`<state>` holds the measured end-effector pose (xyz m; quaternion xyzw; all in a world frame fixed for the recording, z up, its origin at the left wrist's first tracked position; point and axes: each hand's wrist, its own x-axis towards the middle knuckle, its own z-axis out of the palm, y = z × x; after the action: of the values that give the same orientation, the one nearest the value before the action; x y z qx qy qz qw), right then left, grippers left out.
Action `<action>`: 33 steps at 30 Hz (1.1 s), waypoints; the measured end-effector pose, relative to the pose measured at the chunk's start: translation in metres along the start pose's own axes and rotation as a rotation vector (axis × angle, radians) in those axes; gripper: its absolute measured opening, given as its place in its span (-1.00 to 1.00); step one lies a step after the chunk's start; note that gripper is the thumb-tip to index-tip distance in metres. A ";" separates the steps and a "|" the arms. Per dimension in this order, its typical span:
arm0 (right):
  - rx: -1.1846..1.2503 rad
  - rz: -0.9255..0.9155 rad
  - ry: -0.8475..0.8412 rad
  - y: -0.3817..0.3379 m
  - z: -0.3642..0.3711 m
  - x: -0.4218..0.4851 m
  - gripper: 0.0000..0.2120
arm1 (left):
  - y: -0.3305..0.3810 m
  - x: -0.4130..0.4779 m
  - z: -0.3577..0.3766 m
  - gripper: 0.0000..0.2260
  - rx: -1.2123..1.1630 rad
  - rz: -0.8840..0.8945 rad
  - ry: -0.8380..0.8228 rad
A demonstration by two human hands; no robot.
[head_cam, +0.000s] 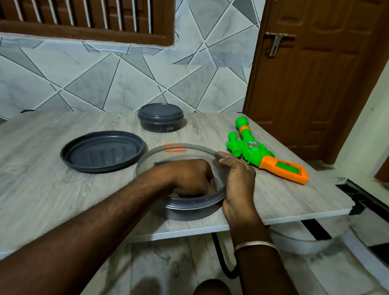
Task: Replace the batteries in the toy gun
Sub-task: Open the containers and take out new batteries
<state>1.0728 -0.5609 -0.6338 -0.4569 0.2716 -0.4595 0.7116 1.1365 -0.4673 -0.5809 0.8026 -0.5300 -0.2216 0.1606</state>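
A green and orange toy gun lies on the right of the table, its orange grip showing an open slot. In front of me stands a round open container with a clear rim. My left hand reaches down inside it with curled fingers; what it holds is hidden. My right hand grips the container's right rim. A thin orange piece lies just behind the container.
The container's dark lid lies upside down to the left. A second, closed dark container stands at the back of the table. The table's right edge is close to the gun. A brown door is behind.
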 end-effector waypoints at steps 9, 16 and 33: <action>0.104 0.100 -0.012 -0.003 0.000 -0.004 -0.75 | -0.002 0.003 -0.003 -0.85 -0.123 0.018 -0.038; 0.085 0.096 -0.024 0.000 -0.001 -0.003 -0.73 | -0.006 0.002 -0.003 -0.90 -0.070 0.024 -0.029; 0.048 0.004 -0.008 0.003 -0.003 0.003 -0.73 | -0.012 -0.008 -0.001 -0.91 -0.464 0.014 0.133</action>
<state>1.0725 -0.5640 -0.6382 -0.4410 0.2585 -0.4624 0.7245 1.1442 -0.4555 -0.5848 0.7535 -0.4587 -0.2829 0.3767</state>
